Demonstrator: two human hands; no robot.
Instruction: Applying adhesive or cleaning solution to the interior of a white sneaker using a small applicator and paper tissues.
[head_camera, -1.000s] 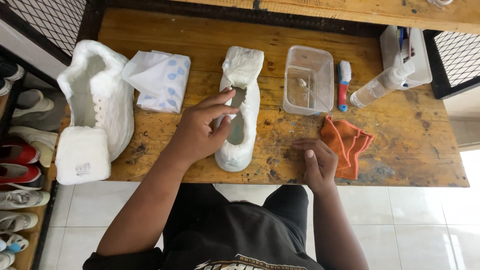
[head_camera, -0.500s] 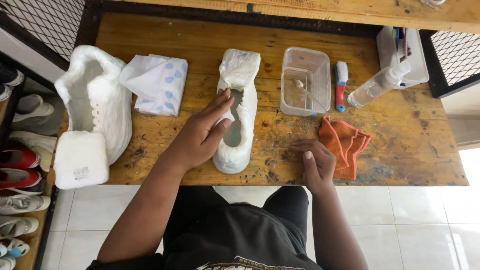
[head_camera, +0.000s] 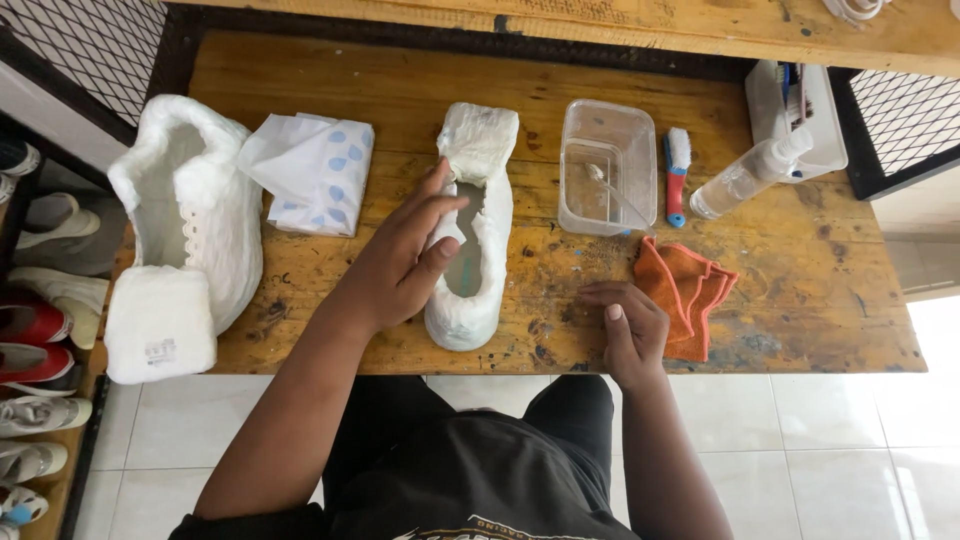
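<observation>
Hands, left (head_camera: 400, 265) and right (head_camera: 628, 330), flank one wrapped shoe (head_camera: 472, 230), one orange cloth (head_camera: 690, 290).

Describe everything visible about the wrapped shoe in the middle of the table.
The wrapped shoe is covered all over in white, wrinkled tissue-like paper, apart from its opening, which shows a greyish insole. It lies sole-down on the wooden table, lengthwise away from the person, one end at the near edge. The left hand rests on its left side, fingers over the opening. The right hand is apart from it.
</observation>
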